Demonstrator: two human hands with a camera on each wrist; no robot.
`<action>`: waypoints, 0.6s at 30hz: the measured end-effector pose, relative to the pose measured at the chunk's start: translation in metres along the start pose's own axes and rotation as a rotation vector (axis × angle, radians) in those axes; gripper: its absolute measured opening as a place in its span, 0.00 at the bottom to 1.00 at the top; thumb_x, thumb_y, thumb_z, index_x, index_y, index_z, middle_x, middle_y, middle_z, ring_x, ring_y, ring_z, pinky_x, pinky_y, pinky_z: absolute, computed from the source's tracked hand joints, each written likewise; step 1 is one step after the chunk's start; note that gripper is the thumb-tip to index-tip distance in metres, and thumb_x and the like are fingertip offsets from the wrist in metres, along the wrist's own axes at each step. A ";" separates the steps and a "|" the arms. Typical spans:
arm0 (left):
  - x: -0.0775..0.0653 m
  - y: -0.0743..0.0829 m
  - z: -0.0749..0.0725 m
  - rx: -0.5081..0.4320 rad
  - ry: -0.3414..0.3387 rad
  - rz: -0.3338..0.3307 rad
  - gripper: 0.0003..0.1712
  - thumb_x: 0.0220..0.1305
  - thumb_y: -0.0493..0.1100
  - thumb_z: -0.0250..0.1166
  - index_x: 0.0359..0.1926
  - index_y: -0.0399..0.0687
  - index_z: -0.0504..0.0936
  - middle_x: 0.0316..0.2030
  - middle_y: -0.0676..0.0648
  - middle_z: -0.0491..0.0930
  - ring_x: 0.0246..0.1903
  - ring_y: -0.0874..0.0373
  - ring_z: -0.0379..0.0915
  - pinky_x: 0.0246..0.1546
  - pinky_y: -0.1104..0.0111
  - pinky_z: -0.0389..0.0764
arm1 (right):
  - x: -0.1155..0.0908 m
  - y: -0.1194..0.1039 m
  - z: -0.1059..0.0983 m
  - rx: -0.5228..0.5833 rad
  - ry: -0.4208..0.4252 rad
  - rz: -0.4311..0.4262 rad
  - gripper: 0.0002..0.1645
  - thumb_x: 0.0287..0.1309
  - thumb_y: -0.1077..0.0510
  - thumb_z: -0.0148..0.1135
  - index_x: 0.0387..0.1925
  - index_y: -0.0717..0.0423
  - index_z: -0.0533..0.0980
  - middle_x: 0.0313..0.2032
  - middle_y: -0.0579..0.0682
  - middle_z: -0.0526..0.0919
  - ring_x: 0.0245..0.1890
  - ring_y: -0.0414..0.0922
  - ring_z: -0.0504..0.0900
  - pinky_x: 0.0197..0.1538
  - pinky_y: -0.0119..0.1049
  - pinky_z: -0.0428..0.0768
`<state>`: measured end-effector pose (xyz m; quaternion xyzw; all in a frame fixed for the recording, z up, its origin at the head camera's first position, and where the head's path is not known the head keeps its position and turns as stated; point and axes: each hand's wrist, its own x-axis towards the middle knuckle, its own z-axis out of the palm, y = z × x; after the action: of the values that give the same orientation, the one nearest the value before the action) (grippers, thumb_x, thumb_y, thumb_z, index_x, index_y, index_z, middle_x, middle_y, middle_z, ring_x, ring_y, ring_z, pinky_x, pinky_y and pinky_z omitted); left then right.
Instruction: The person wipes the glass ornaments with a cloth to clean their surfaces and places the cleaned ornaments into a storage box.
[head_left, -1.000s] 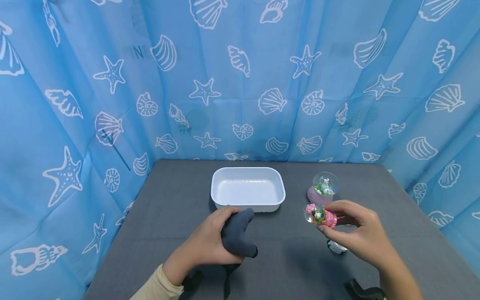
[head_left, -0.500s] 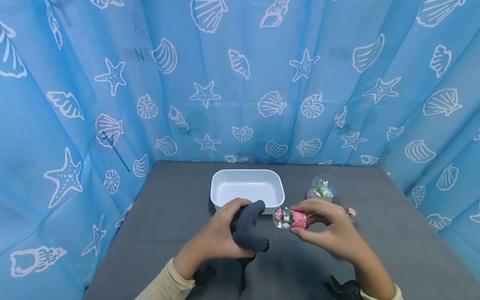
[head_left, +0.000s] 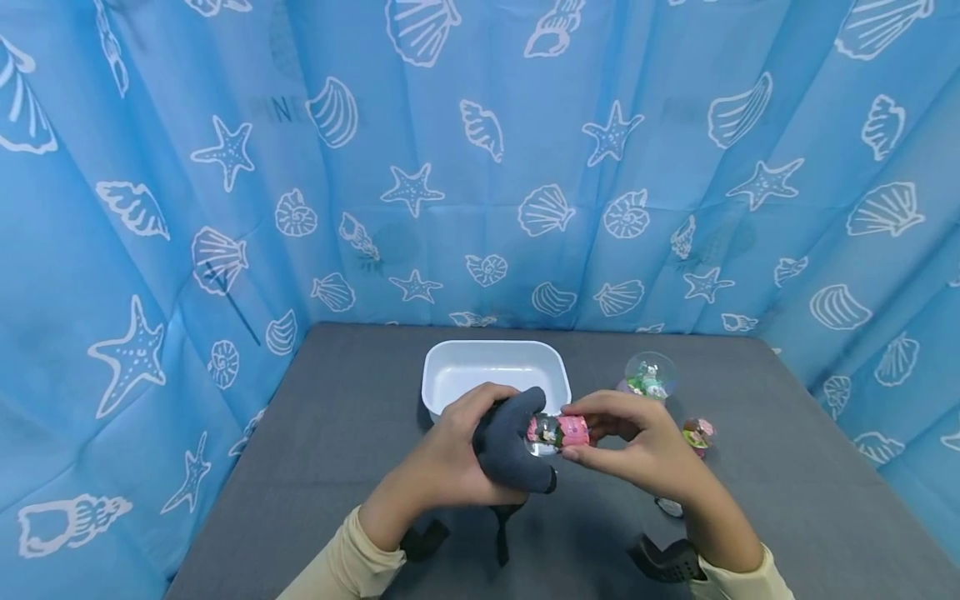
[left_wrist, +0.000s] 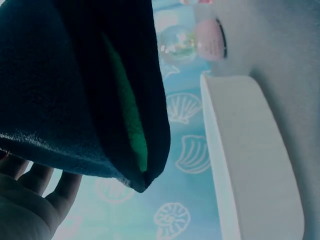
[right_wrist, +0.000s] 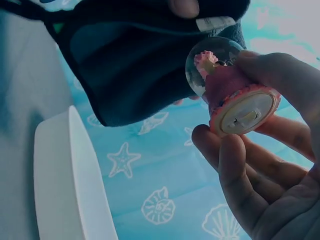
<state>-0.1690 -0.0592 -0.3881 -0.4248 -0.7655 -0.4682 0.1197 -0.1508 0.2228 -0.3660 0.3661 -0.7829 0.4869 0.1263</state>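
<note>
In the head view, my left hand (head_left: 457,458) grips a dark blue plush cloth pouch (head_left: 506,454) with a black cord hanging below. A pale tag shows at the pouch's edge in the right wrist view. My right hand (head_left: 637,437) pinches a small snow globe (head_left: 574,431) by its pink base, the clear dome pointing left at the pouch's opening. The right wrist view shows the globe's base (right_wrist: 245,115) from below, tilted between thumb and fingers, with the dome against or just in front of the dark cloth (right_wrist: 135,75); exact contact cannot be told.
A white rectangular basin (head_left: 495,348) stands behind my hands on the grey table (head_left: 337,433). To the right are a larger snow globe (head_left: 649,377), a smaller pink one (head_left: 699,433) and a partly hidden whitish object (head_left: 669,507). A blue shell-print curtain (head_left: 480,225) hangs behind.
My right hand has carried the pink snow globe leftward from beside the other globes to the pouch. My left hand has moved slightly right and up with the pouch.
</note>
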 end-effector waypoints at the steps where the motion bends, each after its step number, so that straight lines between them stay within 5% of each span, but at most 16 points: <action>1: 0.001 0.001 -0.001 0.003 0.005 0.000 0.53 0.39 0.46 0.89 0.68 0.55 0.72 0.58 0.53 0.80 0.56 0.60 0.78 0.60 0.62 0.83 | 0.002 0.000 0.000 0.001 0.001 0.005 0.29 0.47 0.73 0.81 0.52 0.56 0.86 0.42 0.50 0.90 0.34 0.39 0.87 0.36 0.33 0.88; 18: 0.008 -0.003 -0.008 0.041 0.008 -0.013 0.47 0.46 0.46 0.87 0.66 0.55 0.73 0.57 0.54 0.79 0.56 0.61 0.78 0.61 0.61 0.82 | 0.033 0.000 0.019 0.189 -0.088 0.291 0.24 0.64 0.66 0.73 0.59 0.58 0.75 0.37 0.57 0.89 0.29 0.45 0.90 0.32 0.44 0.89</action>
<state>-0.1776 -0.0621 -0.3806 -0.4155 -0.7772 -0.4549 0.1284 -0.1710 0.1922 -0.3573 0.2799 -0.7832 0.5551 -0.0147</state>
